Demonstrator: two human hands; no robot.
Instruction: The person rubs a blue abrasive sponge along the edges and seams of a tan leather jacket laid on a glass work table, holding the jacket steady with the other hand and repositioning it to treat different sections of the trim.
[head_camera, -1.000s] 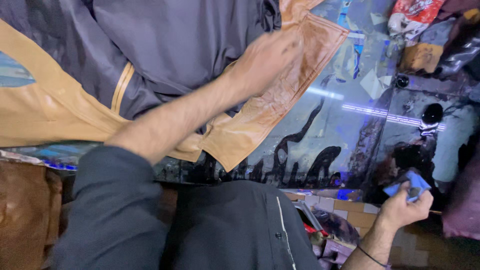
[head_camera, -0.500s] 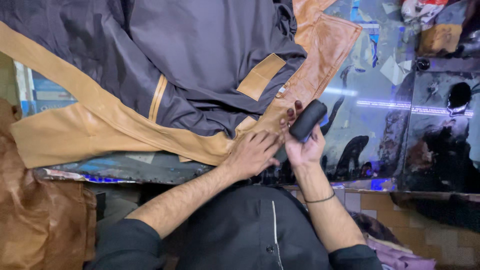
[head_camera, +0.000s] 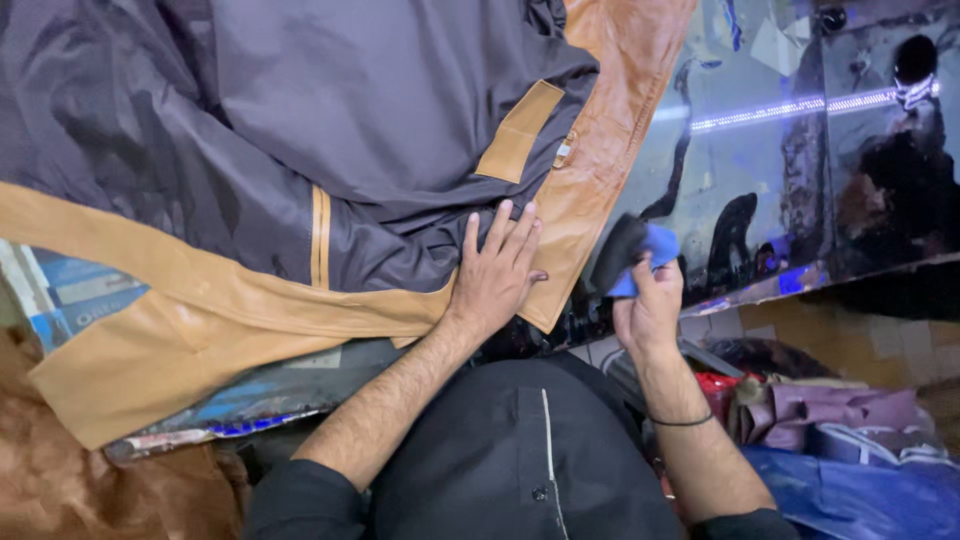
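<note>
**K:** Tan leather jacket (head_camera: 230, 320), spread lining-up on the glass counter (head_camera: 760, 140). Where's it sitting for you?

**M:** Covers the left and middle of the counter, and its lower tan edge hangs toward the person. Right part of the glass is bare, reflective, with a strip of lights mirrored in it.

**K:** Look of it?

**M:** Outside is tan, smooth, slightly glossy, with stitching along the front edge. Inside is a dark grey lining (head_camera: 330, 110), wrinkled and a bit shiny. There's a tan rectangular patch (head_camera: 518, 132) on the lining and a small label just beside it. A narrow tan double stripe runs across the lining lower down.

**K:** Left hand?

**M:** Left hand (head_camera: 492, 275) lies flat, fingers spread, palm down on the seam where lining meets the tan front edge. It's pressing, not gripping anything.

**K:** Right hand?

**M:** Right hand (head_camera: 648, 305) is closed around a blue cloth (head_camera: 650, 255) with a dark object (head_camera: 615, 250) in the same grip. Can't tell what the dark piece is, it's blurred. The hand is just beside the jacket's front edge, over the counter's near rim, apart from the leather.

**K:** Surroundings?

**M:** Brown leather pile (head_camera: 60, 480) bottom left. Purple cloth (head_camera: 830, 410) and blue plastic sheet (head_camera: 870, 495) bottom right, below counter level.
</note>
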